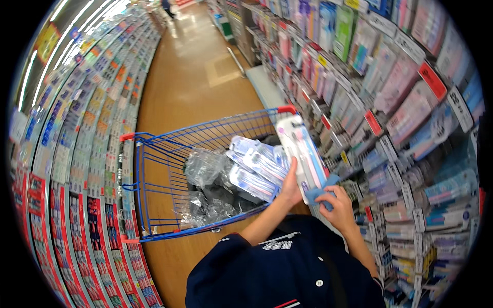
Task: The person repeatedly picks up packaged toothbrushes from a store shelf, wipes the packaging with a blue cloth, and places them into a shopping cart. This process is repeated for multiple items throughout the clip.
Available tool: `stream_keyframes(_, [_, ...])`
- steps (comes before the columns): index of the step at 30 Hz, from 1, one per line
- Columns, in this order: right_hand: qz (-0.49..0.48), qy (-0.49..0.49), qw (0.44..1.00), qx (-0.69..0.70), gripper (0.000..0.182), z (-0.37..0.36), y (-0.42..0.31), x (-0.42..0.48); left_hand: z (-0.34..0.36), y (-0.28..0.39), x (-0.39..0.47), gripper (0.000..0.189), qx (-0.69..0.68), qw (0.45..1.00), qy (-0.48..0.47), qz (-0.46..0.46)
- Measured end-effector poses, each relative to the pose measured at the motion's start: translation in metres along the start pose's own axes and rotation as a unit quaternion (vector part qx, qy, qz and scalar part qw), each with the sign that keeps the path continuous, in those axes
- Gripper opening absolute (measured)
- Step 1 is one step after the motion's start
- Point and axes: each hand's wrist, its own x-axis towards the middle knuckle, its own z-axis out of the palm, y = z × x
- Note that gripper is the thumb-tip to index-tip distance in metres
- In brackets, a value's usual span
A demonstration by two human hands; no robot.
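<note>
My left hand grips the lower left edge of a toothbrush blister pack, which has a pink and a blue brush showing through its front. In my right hand is a blue cloth, pinched between the fingers against the pack's lower end. Both hands are beside the near right part of a blue wire shopping cart. Inside the cart, several packs of toothbrushes lie in a loose pile next to crumpled clear plastic bags and dark items.
Shelves hung with packaged goods rise close on my right, bearing price tags. Another long shelf of boxed goods lines the left side. The aisle floor runs ahead, and a person is at its far end.
</note>
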Motion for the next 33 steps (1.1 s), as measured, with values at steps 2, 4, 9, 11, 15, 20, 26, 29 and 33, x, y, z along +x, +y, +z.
stream_keyframes(2, [0.021,-0.011,0.999,-0.025,0.014,-0.001,0.02,-0.011,-0.01,-0.001,0.003,0.058,0.018,0.999,0.039,0.013])
stream_keyframes(4, [0.074,0.009,0.997,-0.033,0.013,-0.007,0.038,-0.019,-0.023,-0.003,0.007,0.055,0.053,0.995,0.075,0.049])
stream_keyframes(9, [0.107,0.179,0.978,0.023,0.025,-0.043,0.023,0.014,-0.023,-0.013,0.007,0.049,0.176,0.982,0.045,0.054])
stream_keyframes(11, [0.099,0.218,0.969,0.067,0.035,-0.043,0.004,0.031,-0.012,-0.024,0.004,0.049,0.176,0.984,-0.008,0.005])
stream_keyframes(15, [-0.056,0.167,0.984,-0.038,0.043,-0.013,-0.006,0.046,0.013,-0.05,-0.01,0.044,0.193,0.98,0.049,0.017])
stream_keyframes(20, [-0.11,0.202,0.972,-0.038,0.038,-0.014,0.008,0.043,0.006,-0.05,-0.013,0.045,0.238,0.971,0.01,0.017])
stream_keyframes(26, [0.067,0.361,0.929,0.055,0.034,-0.044,0.062,0.038,0.014,-0.041,-0.014,0.043,0.225,0.973,0.017,-0.037])
stream_keyframes(29, [-0.013,0.382,0.924,0.025,0.034,-0.067,0.047,0.049,0.013,-0.042,-0.013,0.043,0.292,0.955,0.015,-0.057])
stream_keyframes(33, [-0.085,0.218,0.966,-0.109,0.038,-0.082,0.03,0.056,0.012,-0.046,-0.014,0.044,0.389,0.919,0.012,-0.063])
